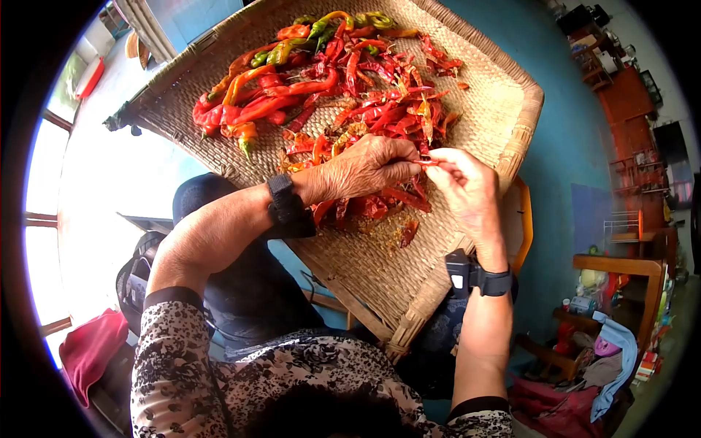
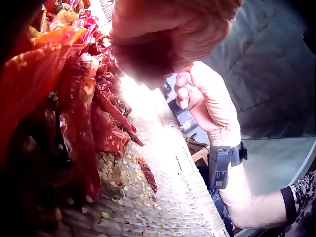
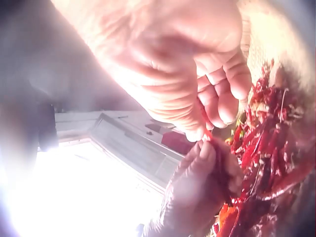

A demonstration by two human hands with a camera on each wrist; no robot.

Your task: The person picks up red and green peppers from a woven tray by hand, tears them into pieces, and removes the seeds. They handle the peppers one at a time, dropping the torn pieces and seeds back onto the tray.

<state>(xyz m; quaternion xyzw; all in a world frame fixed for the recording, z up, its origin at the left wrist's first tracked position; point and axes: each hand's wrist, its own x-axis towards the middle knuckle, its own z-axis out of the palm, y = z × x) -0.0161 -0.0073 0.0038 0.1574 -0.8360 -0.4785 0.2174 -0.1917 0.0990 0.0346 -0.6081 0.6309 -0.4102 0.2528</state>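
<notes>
With our left hand [image 1: 358, 171] we are pinching one end of a small red chilli piece [image 1: 426, 163] between thumb and forefinger, and with our right hand [image 1: 467, 186] we are pinching its other end. The gap at each pinch is all but closed, while the right hand's other fingers are curling loosely inward; how the left hand's other fingers are lying we cannot tell. The piece is hanging over the near right part of the woven tray [image 1: 504, 109].

We are probably pulling apart or splitting a dried chilli, though the fingers are hiding too much for us to be sure. The next move seems to be calling for a firm hold on both ends and a small tear or twist above the tray, so that loose seeds are landing on it.

Our left forearm is slanting in across the tray's near left edge, the knuckles facing up; our right forearm is rising beside its near right edge, the wrist bending inward so the fingertips are meeting.

Around the hands, dried red chillies [image 1: 383, 117] are lying across the tray's middle, and pale seeds [image 2: 113, 173] are scattering over its near part. Plumper red chillies [image 1: 263, 106] and some green ones [image 1: 281, 52] are lying toward its far left. Well beyond the tray's right side, a wooden chair [image 1: 621, 266] is standing.
</notes>
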